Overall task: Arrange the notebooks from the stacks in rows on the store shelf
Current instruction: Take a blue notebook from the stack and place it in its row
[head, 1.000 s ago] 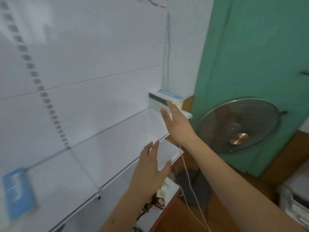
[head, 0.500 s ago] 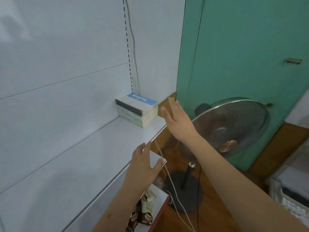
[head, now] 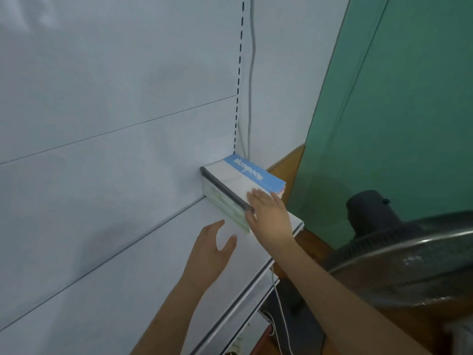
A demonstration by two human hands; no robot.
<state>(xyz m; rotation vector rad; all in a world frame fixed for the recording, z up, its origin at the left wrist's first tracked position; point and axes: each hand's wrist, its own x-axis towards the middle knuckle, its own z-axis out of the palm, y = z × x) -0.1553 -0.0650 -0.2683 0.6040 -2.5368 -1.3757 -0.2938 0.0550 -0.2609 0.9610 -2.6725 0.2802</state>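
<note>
Notebooks (head: 238, 185) sit in one flat stack at the far right end of the white shelf (head: 133, 283), back edge against the rear panel, right side close to the shelf's right edge. Top cover is white with a blue band carrying white lettering; dark spine faces left. Lower books show pale green page edges.

Near to far:
- White cable (head: 280, 311) hangs below the shelf's front edge, near the bottom of view.
- Left hand (head: 211, 249) is over the shelf board, just left of the stack's near corner. Fingers spread and relaxed, thumb out to the right, nothing in it. Can't tell if it touches the board.
- Right hand (head: 268, 216) lies on the near end of the stack. Fingers straight and together on the top cover, thumb down along the near left corner by the spine. Flat contact, no curl round the books.
- Fan (head: 399, 257), dark motor housing and wire guard, stands right of the shelf, partly behind the right forearm.
- Slotted upright (head: 239, 73) runs up the rear panel behind the stack, grey wire beside it.
- Green wall (head: 399, 98) fills the right background.
</note>
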